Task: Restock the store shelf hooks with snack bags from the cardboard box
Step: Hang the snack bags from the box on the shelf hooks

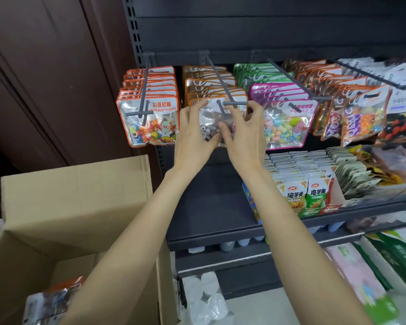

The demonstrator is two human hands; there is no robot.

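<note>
Read "彩豆软糖 COLOR BEANS CANDY" on front orange-edged candy bag (150, 123), hung on far-left hook (144, 95). Read "魔芋爽" on orange and green packets (306, 198) standing on lower shelf (220, 207). Other print too blurred. Held snack bag (217, 118), clear with orange edge, at tip of second hook (223, 90), front of its row. Left hand (192, 134) gripped bag's left side, fingers curled, thumb on front. Right hand (246, 132) pinched right side, fingers partly spread, index toward hook's crossbar. Cardboard box (75, 195) sat open lower left, more bags (52, 301) inside.
</note>
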